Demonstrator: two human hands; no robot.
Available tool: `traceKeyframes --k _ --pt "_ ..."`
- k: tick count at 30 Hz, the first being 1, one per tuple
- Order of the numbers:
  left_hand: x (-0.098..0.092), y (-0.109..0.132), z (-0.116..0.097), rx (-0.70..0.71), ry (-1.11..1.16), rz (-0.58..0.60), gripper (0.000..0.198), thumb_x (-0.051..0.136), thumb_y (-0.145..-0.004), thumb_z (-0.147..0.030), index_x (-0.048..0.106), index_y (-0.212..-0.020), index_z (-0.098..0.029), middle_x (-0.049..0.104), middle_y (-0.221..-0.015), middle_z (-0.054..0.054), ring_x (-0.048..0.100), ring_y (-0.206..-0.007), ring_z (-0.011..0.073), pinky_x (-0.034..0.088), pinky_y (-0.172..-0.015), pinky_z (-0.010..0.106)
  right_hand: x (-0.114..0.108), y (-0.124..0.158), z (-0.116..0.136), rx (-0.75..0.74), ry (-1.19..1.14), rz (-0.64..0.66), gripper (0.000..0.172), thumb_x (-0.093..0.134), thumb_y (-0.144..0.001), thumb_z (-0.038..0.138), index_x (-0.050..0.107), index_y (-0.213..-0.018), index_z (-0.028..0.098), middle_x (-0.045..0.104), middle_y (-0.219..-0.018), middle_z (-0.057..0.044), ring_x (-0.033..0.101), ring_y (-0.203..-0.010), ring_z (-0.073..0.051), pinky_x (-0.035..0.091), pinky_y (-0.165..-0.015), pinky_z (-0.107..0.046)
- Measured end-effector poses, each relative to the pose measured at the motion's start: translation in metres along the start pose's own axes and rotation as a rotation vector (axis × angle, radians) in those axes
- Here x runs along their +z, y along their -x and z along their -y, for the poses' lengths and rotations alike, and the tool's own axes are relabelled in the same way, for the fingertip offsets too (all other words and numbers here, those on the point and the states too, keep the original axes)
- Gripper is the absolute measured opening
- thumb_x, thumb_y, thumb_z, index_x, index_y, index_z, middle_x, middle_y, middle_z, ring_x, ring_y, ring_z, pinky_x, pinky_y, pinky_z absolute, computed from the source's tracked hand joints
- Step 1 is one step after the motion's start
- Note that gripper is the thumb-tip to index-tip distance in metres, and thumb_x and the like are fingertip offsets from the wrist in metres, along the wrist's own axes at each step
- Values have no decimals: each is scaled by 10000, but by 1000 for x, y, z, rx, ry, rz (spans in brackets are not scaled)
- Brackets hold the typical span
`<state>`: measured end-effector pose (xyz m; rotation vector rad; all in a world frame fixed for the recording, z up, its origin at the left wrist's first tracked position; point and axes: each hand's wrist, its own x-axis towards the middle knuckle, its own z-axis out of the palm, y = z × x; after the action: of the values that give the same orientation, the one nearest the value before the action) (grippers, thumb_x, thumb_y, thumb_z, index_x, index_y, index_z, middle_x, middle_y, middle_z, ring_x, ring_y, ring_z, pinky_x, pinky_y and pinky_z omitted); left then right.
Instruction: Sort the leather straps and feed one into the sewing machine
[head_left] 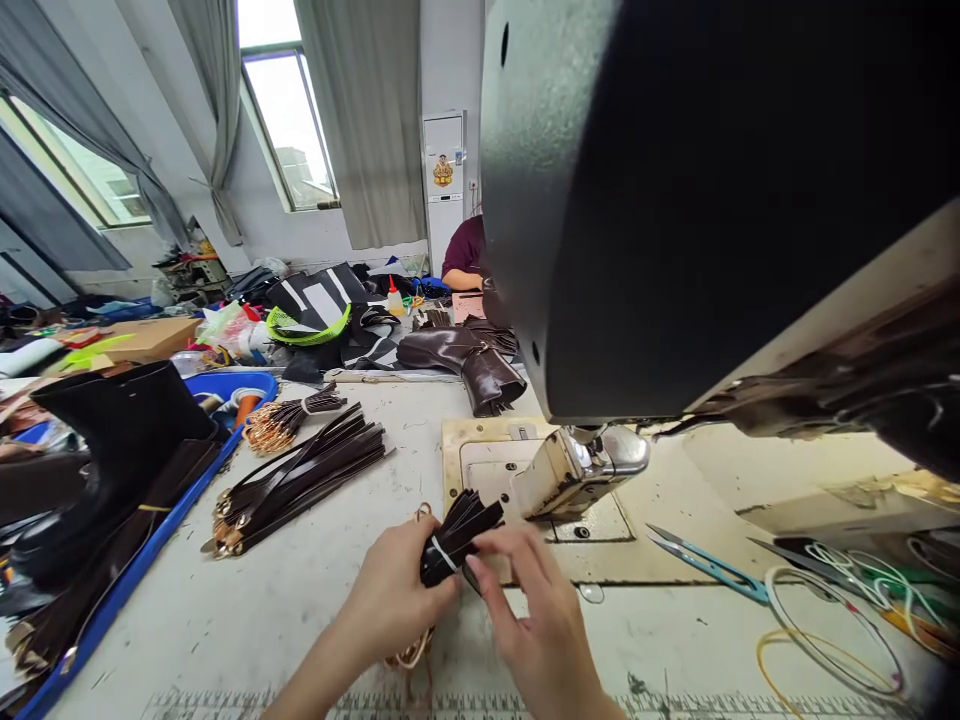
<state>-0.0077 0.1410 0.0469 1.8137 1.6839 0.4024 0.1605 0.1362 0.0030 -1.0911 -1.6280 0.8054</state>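
Head view | left hand [394, 595] and right hand [536, 625], fingers pinched shut on banded strap bundle [457, 535], lower centre of frame | risk: rubber band [444, 552] slipping, straps fanning loose toward sewing machine foot [577, 470]

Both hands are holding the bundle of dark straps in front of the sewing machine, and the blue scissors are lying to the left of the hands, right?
Not quite. The head view shows the left hand and right hand holding the bundle of dark straps in front of the sewing machine, but the blue scissors lie to the right of the hands, on the table.
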Motion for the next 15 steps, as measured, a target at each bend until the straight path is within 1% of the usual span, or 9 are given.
traceKeyframes --k 1,3,7,9,11,13,14,15 --pt "4 2 -1 -5 -19 -20 143 607 -806 -298 613 -914 -204 714 -881 82 639 -815 284 400 -668 333 2 3 0 -16 25 29 99 545 -984 287 633 -1018 258 603 -995 -42 591 -939 -213 469 -827 -335" --pt "11 5 -2 -20 -62 -54 119 586 -806 -275 583 -911 -217 707 -893 82 633 -842 295 391 -687 343 7 6 1 -11 70 75 82 550 -975 248 618 -930 245 614 -897 -19 591 -836 -199 448 -737 -312" --pt "23 11 -6 -48 -161 -109 136 521 -832 -229 568 -958 -205 696 -973 123 623 -911 336 406 -775 410 15 4 1 62 143 135 119 549 -953 222 584 -841 238 604 -850 -15 558 -819 -225 379 -723 -336" --pt "27 11 -7 -42 -207 -122 121 493 -858 -235 568 -945 -198 689 -970 135 616 -934 352 407 -812 445 15 3 2 106 157 172 152 492 -974 261 568 -845 236 587 -868 -33 539 -814 -240 353 -704 -347" --pt "29 12 -9 -39 -245 -125 131 474 -881 -248 575 -941 -189 684 -956 141 614 -950 362 409 -829 465 13 4 4 147 139 223 215 405 -1002 314 536 -856 227 559 -898 -54 528 -806 -243 360 -701 -355" --pt "28 13 -10 -46 -274 -123 181 486 -883 -263 586 -1000 -167 687 -984 157 614 -972 373 419 -836 476 9 5 8 180 80 292 262 327 -1027 361 492 -877 223 543 -930 -63 537 -827 -233 401 -729 -354" --pt "26 14 -11 -49 -287 -119 216 505 -871 -256 587 -1044 -155 691 -1012 164 615 -986 373 424 -844 478 6 6 10 199 36 339 278 294 -1040 382 473 -896 225 547 -929 -58 543 -809 -215 423 -727 -339" --pt "25 14 -12 -46 -302 -110 259 530 -848 -234 584 -1087 -148 694 -1040 166 617 -998 369 429 -855 477 3 7 13 220 -14 395 291 263 -1053 401 453 -915 228 560 -912 -45 545 -750 -186 441 -689 -310"
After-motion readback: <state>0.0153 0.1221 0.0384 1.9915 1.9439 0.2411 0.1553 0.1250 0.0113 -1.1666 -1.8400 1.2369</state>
